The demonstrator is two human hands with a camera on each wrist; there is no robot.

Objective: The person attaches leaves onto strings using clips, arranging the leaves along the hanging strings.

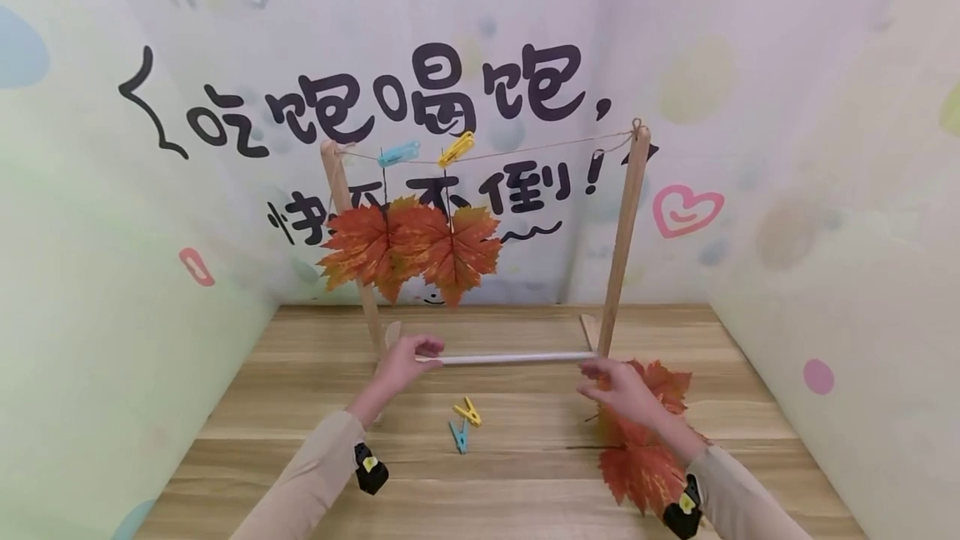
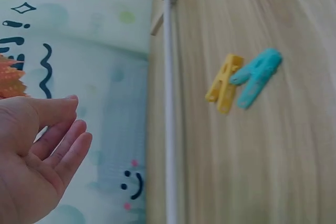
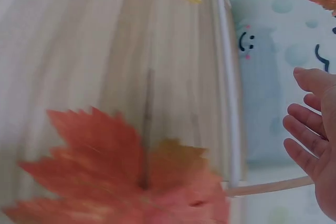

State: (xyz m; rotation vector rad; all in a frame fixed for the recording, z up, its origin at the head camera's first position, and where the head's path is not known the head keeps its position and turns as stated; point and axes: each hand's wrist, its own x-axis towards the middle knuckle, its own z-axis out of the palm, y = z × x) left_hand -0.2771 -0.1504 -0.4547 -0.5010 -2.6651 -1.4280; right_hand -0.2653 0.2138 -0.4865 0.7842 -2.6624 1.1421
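"Take the blue table peg (image 1: 460,439) as the middle of a clock; where do the person's hands lie?"

"The left hand (image 1: 407,363) is near, between ten and eleven o'clock, hiding one end of the white rod (image 1: 517,357); the right hand (image 1: 618,390) is well apart, between two and three o'clock, above the loose leaves (image 1: 641,473) on the table (image 1: 525,502)."

"And the grip of each?"

"Left fingers loosely bent, a bare gap between them and the thumb; right fingers spread, the thumb standing off; the right wrist view shows that palm bare and apart from the leaves, which are blurred there."

"What of the other pegs and leaves?"

"The yellow table peg (image 1: 469,412) lies just beside the blue one, at one o'clock; up at twelve, a string (image 1: 540,146) runs from the left post (image 1: 337,177) to the right post (image 1: 626,244); a blue string peg (image 1: 398,154) and, at its three o'clock, a yellow string peg (image 1: 457,149) grip it; below them hang two orange-red leaves (image 1: 459,257), overlapping, stems upright; the loose leaves lie at three o'clock, overlapping too."
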